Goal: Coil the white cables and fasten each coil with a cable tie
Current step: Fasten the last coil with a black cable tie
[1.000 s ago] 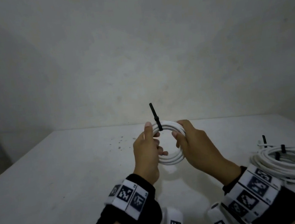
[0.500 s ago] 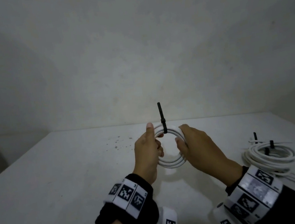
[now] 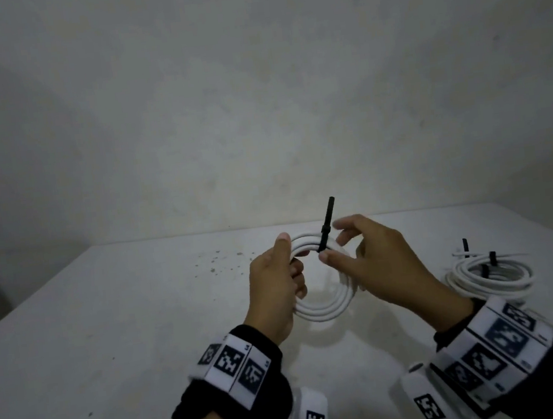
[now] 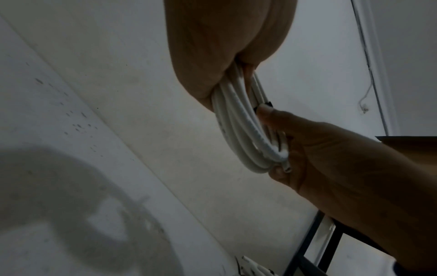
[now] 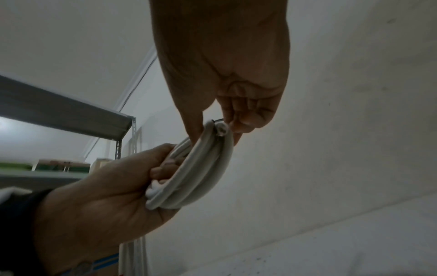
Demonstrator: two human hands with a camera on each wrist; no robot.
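I hold a white cable coil (image 3: 324, 309) upright above the white table (image 3: 110, 331). My left hand (image 3: 289, 259) grips its left side, thumb up along the rim and fingers curled through the ring. A black cable tie (image 3: 327, 217) wraps the top of the coil, its tail sticking straight up. My right hand (image 3: 343, 260) pinches the coil right at the tie, thumb in front, fingers behind. In the left wrist view the coil (image 4: 238, 119) runs between both hands, with the tie (image 4: 268, 103) at the right thumb's tip. The right wrist view shows the same pinch on the coil (image 5: 201, 168).
Tied white coils (image 3: 489, 274) with black ties lie on the table at the right, close to my right wrist. A plain wall stands behind the table's far edge. A metal shelf (image 5: 71, 112) is off to the left. Dark specks (image 3: 219, 260) dot the tabletop.
The tie and the coil's top have shifted right. My right hand has left the coil's right side and moved up to pinch at the tie. The left hand keeps its grip.
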